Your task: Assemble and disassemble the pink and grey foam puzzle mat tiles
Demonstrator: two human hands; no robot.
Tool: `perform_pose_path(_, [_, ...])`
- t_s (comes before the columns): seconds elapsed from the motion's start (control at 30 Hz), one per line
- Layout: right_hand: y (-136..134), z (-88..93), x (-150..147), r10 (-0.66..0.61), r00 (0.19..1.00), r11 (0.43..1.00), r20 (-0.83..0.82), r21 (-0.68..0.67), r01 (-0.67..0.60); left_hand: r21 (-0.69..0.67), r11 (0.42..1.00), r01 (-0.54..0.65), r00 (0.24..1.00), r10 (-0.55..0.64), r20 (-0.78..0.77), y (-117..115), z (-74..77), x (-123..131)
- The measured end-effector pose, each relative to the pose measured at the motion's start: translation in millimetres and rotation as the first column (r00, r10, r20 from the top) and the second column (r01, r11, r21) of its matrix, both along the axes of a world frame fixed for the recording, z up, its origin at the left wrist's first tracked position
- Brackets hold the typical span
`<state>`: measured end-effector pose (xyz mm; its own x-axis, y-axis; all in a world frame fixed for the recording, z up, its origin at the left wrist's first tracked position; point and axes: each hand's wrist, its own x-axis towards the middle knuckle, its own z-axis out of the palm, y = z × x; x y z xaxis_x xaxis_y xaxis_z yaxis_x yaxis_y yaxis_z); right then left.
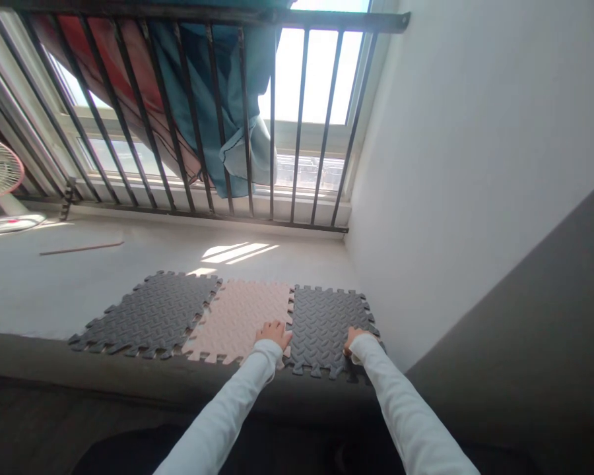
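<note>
Three foam puzzle mat tiles lie in a row on a pale ledge: a dark grey tile (pixel 153 313) on the left, a pink tile (pixel 240 310) in the middle and another dark grey tile (pixel 321 326) on the right. My left hand (pixel 275 332) lies on the pink tile near its right border, fingers stretched out beside the seam. At the right tile's outer edge, by the wall, my right hand (pixel 354 340) has its fingers curled on the foam; the sleeve covers part of that edge. A narrow gap shows along part of the seam between the pink and right tiles.
A white wall (pixel 455 152) rises close on the right. Behind the ledge (pixel 143 251) stands a dark metal railing (pixel 272 221), with red and teal cloth (pixel 218 99) hanging at the window. A fan (pixel 0 171) and a thin stick (pixel 82 249) are at left.
</note>
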<state>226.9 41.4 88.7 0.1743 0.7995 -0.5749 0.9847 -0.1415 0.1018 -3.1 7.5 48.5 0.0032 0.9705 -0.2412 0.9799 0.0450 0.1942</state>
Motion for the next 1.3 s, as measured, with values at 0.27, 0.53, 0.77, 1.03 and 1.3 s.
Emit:
perform_pose_path(0.27, [-3.5, -2.9, 2.8, 0.011, 1.0, 0.999, -0.001, 0.045, -0.011, -0.042, 0.987, -0.154, 0.988, 0.153, -0.023, 29.6, -6.2, 6.7])
perform_pose_path(0.53, [-1.9, -1.1, 1.1, 0.006, 1.0, 0.999, 0.001, 0.036, -0.006, 0.052, 0.999, 0.004, 1.0, -0.003, -0.008, 59.3, -19.8, 9.4])
perform_pose_path(0.77, [-0.8, -0.1, 2.0, 0.007, 1.0, 0.999, -0.016, 0.048, -0.006, 0.135, 0.991, 0.006, 1.0, -0.002, -0.029, 93.5, -22.6, 7.0])
perform_pose_path(1.03, [4.3, 1.4, -2.1, -0.016, 1.0, 1.0, -0.02, 0.01, 0.016, 0.173, 0.985, -0.017, 0.999, 0.023, -0.031, 103.3, -35.2, 6.5])
perform_pose_path(1.3, [6.1, 3.1, -1.5, -0.001, 1.0, 1.0, -0.017, -0.001, 0.001, 0.159, 0.987, -0.012, 0.999, 0.017, -0.032, 98.3, -34.9, 8.0])
